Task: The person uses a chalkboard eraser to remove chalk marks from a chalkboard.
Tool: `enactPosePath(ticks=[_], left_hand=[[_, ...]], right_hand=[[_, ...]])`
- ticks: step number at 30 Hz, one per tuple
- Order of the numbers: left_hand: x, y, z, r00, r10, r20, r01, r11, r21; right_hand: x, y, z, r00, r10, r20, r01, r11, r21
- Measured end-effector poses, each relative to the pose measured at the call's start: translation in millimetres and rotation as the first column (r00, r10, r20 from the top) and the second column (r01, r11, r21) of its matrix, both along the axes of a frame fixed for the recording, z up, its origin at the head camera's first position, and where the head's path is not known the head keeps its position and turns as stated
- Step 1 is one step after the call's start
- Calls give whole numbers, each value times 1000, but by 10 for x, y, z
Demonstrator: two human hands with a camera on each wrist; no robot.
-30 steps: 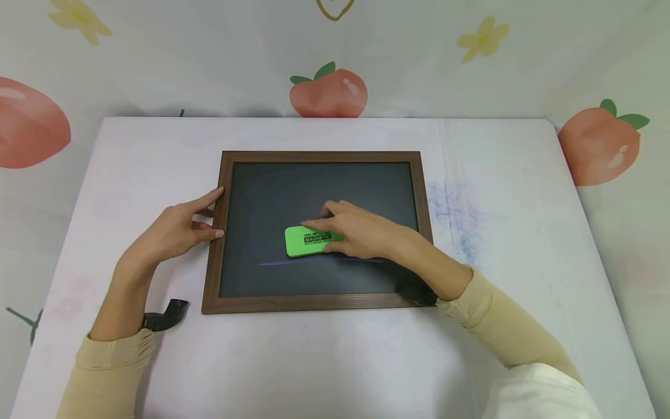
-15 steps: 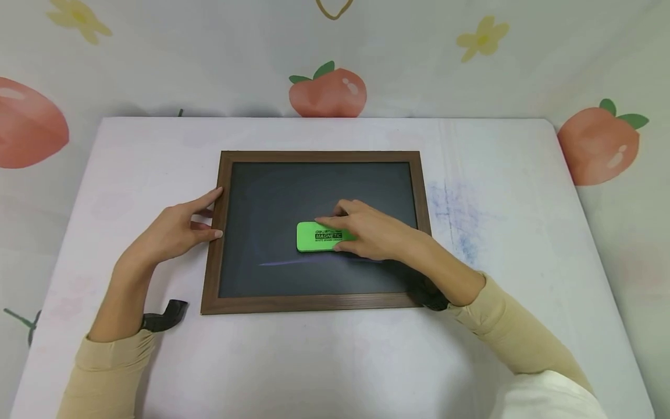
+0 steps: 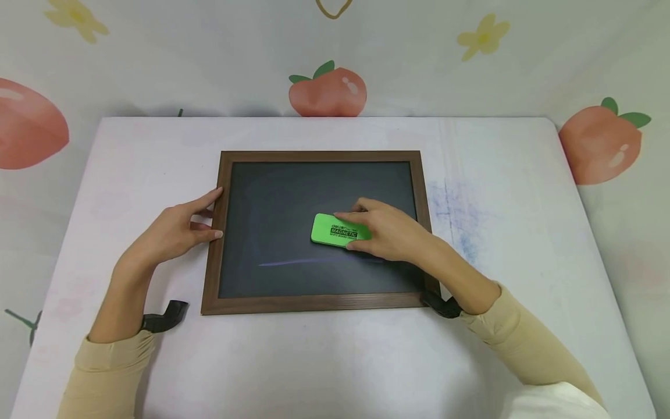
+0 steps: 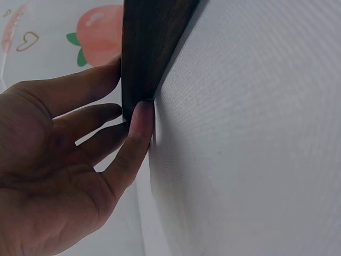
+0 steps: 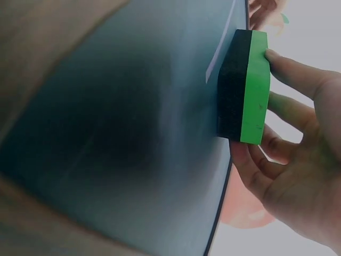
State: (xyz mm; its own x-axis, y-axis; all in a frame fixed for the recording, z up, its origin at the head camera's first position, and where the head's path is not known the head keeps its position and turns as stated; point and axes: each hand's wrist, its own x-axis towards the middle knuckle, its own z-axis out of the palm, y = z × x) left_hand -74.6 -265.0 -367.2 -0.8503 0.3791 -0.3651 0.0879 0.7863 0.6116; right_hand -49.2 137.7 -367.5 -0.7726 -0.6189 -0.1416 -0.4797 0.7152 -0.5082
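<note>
On blackboard, right hand around green eraser.

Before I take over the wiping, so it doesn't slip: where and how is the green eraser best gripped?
Grip the eraser by its two long edges, coming from above and the right, as the right hand does now. It is a flat block lying pad-down on the blackboard, so only the green top and thin sides are free. The left hand touches the frame.

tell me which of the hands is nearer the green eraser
Right. The right hand grips the eraser on the chalkboard; the left hand rests at its left frame.
</note>
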Motion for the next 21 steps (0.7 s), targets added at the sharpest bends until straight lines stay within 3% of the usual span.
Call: enactPosePath(ticks=[16, 21], left_hand=[[-5, 1, -12, 1000, 2, 8, -2, 1000, -1], [-22, 6, -9, 1000, 0, -2, 0, 1000, -13]], right_hand=[[79, 264, -16, 992, -122, 0, 122, 992, 0], [111, 329, -9, 980, -200, 7, 200, 980, 8]])
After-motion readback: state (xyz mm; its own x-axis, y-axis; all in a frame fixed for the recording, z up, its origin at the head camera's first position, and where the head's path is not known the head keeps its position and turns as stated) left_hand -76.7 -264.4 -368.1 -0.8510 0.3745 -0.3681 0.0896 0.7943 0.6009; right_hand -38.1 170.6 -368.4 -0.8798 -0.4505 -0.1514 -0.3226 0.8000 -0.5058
